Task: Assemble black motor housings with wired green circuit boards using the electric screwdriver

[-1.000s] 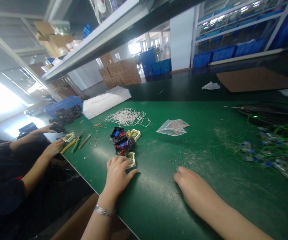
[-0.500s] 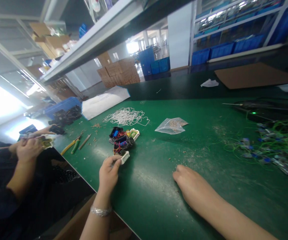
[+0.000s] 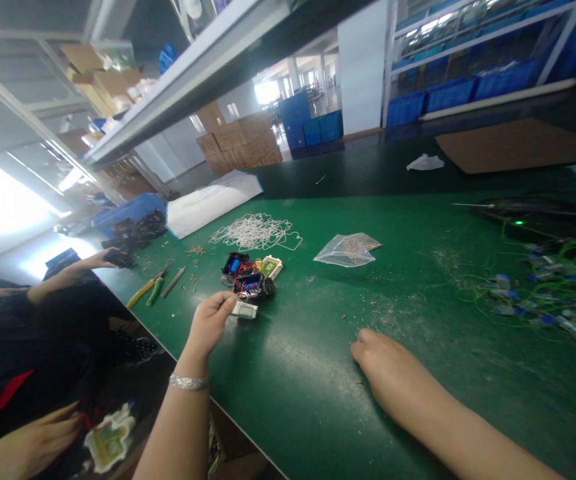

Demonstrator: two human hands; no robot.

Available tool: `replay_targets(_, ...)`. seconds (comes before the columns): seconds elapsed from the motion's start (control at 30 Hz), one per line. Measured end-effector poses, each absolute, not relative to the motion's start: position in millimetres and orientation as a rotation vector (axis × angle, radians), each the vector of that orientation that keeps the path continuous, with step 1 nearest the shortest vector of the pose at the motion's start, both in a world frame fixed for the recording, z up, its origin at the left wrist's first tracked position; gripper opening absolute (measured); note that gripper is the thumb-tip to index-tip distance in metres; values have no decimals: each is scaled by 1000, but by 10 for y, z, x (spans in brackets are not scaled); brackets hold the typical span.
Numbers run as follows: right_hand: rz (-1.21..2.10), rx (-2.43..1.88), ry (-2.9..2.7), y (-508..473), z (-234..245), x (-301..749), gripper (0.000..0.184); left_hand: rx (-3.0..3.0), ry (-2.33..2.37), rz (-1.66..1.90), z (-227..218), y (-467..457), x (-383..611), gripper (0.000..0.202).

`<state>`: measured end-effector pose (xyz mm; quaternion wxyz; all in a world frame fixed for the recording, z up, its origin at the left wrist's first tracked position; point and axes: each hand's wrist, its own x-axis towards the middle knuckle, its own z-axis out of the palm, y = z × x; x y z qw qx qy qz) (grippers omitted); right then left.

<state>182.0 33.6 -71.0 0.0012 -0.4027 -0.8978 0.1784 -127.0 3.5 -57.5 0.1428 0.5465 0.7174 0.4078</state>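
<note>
My left hand (image 3: pixel 209 323) pinches a small white-framed module (image 3: pixel 246 311) between thumb and fingers, its face with a greyish window turned up. Right behind the module lie opened black housings (image 3: pixel 254 285) with blue parts and red wires inside. Among those wires rests another white-framed piece (image 3: pixel 271 267) with a green-yellow inside. My right hand (image 3: pixel 385 360) is on the green table, fingers curled together. Whatever those fingers may hold is hidden. Tiny brass-coloured screws (image 3: pixel 359 383) are scattered near it.
A clear bag of small parts (image 3: pixel 351 251), a heap of white cord (image 3: pixel 255 231), pliers (image 3: pixel 155 288) and a thin tool (image 3: pixel 173 282) lie on the table. Wired parts (image 3: pixel 548 293) heap up at right. A co-worker's hand (image 3: pixel 101 259) reaches in at left.
My left hand has shifted slightly left and turned the module so its window shows. The co-worker's hands have separated, one reaching to black parts, one low with a white-framed piece.
</note>
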Motion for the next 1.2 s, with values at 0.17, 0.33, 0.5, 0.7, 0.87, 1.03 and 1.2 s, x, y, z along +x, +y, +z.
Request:
replay_targets(0.17, 573, -1276, -2831, 339, -707, 1818, 25, 1574, 2036, 1163, -566, 58, -1298, 26)
replay_targets(0.33, 597, -1280, -2850, 351, -681, 1813, 24, 1615, 2019, 1170, -501, 109, -1263, 24)
replay_targets(0.5, 601, -1303, -2863, 348, -661, 1811, 26, 1610, 2120, 1301, -504, 197, -1214, 21)
replay_targets(0.7, 571, -1269, -2861, 346, -688, 1826, 26, 1458, 2264, 1478, -618, 329, -1167, 34)
replay_targets(0.87, 575, -1259, -2866, 353, -695, 1830, 29, 1235, 2135, 1624, -750, 374, -1148, 39)
replay_targets(1.03, 572, -1260, -2869, 355, -703, 1825, 32, 1090, 1829, 1734, -870, 291, -1140, 48)
replay_targets(1.2, 622, -1250, -2837, 362, -732, 1827, 31, 1053, 1718, 1774, -913, 226, -1126, 46)
